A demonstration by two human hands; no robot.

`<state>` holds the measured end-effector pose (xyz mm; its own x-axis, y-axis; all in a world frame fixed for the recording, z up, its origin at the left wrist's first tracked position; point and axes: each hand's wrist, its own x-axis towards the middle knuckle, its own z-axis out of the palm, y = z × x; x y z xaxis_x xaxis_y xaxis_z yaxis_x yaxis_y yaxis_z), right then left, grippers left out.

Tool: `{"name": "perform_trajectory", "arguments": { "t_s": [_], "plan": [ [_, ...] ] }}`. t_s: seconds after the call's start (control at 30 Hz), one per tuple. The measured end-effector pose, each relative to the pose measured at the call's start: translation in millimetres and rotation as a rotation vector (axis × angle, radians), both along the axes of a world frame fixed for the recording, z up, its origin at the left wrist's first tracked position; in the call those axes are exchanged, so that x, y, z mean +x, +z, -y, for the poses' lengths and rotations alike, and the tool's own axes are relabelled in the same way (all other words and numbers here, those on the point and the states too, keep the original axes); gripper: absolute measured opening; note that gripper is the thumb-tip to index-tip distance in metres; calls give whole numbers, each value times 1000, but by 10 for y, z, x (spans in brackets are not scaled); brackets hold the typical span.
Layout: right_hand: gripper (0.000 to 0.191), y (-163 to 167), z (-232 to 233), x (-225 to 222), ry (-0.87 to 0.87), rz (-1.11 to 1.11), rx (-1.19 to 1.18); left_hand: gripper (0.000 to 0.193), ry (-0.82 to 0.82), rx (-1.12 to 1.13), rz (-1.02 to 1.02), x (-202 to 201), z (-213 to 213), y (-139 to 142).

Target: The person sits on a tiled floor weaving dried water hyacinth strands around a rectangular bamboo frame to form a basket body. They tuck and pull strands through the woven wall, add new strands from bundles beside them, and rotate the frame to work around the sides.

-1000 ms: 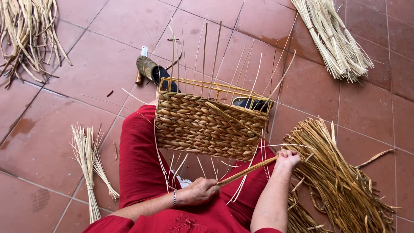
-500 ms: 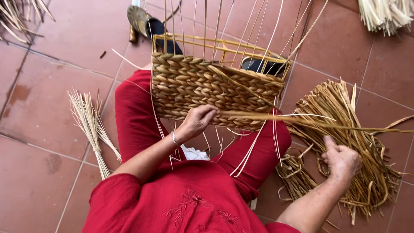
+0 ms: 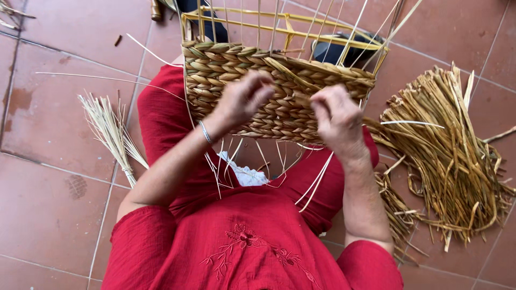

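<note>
A half-woven straw basket [image 3: 231, 70] on a yellow wire frame rests on my red-clad lap, with thin upright stakes rising from its rim. My left hand [image 3: 244, 99] presses against the woven front wall, fingers curled at the weave. My right hand [image 3: 336, 118] pinches a flat straw strand [image 3: 301, 75] that runs diagonally along the basket's upper rows. Both hands sit close together at the front of the basket.
A big pile of loose golden straw [image 3: 446, 156] lies on the tiles to my right. A small tied bundle of pale stalks [image 3: 110, 131] lies to my left. Dark shoes [image 3: 336, 51] show behind the basket. Red tile floor [image 3: 59, 161] surrounds me.
My right hand came in from the straw pile on the right to the basket front. The long strand that stretched out rightwards is now drawn in against the weave. The view has closed in.
</note>
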<state>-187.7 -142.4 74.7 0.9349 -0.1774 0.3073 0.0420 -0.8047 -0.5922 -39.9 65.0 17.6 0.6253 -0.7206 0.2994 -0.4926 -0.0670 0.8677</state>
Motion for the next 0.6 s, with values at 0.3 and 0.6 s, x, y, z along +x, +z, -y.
{"name": "perform_trajectory", "arguments": {
  "t_s": [0.3, 0.6],
  "plan": [
    [14, -32, 131, 592, -71, 103, 104, 35, 145, 87, 217, 644, 421, -58],
    [19, -390, -18, 950, -54, 186, -107, 22, 103, 56, 539, 479, 256, -174]
  ]
}}
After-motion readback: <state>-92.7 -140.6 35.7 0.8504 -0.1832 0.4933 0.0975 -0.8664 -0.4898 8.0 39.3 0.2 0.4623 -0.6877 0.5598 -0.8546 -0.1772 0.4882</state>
